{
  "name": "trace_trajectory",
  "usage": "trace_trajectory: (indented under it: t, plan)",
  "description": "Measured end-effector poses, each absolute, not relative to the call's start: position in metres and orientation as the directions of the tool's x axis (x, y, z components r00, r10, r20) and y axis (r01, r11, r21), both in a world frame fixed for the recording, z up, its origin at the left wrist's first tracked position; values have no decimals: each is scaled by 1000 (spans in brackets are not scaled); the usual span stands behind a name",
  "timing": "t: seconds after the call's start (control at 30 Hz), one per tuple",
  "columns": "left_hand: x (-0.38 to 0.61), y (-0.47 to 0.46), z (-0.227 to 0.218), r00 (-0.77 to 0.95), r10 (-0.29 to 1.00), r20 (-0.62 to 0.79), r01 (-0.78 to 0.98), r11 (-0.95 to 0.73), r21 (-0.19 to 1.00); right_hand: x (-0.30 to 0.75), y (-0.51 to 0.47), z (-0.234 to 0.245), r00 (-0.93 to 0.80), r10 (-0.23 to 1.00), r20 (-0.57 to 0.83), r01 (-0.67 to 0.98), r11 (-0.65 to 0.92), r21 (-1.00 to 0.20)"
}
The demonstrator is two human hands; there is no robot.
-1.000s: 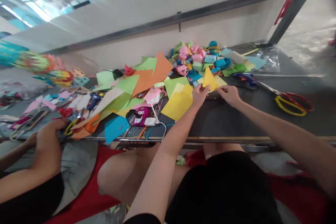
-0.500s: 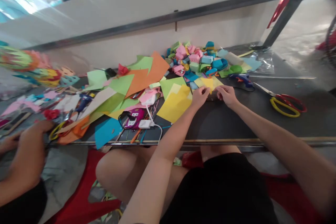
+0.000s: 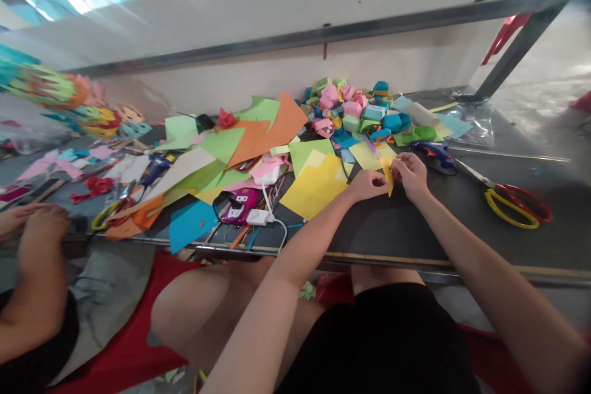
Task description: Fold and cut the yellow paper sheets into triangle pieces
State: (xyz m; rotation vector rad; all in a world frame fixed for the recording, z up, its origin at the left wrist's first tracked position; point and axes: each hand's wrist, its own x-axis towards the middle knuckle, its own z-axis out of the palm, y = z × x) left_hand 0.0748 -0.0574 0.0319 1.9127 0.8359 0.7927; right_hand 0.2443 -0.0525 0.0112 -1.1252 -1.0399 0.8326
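Observation:
Between my two hands, above the dark table, is a small piece of yellow paper turned nearly edge-on. My left hand pinches its left side. My right hand grips the paper from the right with bent fingers. Left of my hands lie larger yellow sheets, partly stacked. A pale yellow sheet lies just behind the held piece, with a thin purple strip on it. Beyond that rises a heap of small folded paper pieces in pink, blue, green and yellow.
Scissors with red and yellow handles lie at right, near a blue glue gun. A purple power strip with white cables sits at left, among coloured paper sheets. A co-worker's hands are at the far left.
My hands have moved slightly right and nearer the table's front, and the yellow piece has turned from facing me to nearly edge-on. The view has shifted a little.

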Motion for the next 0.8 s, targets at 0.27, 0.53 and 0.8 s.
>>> trace_trajectory:
  t: [0.27, 0.53, 0.8]
  plan:
    - [71, -51, 26, 480, 869, 121, 68, -174, 982, 253, -47, 3, 448, 849, 281, 56, 287, -956]
    - [70, -44, 19, 472, 871, 134, 17, -162, 987, 250, -48, 11, 414, 889, 194, -43, 232, -972]
    - [68, -51, 22, 603, 788, 129, 253, -342, 905, 254, -44, 0, 434, 861, 266, 4, 293, -956]
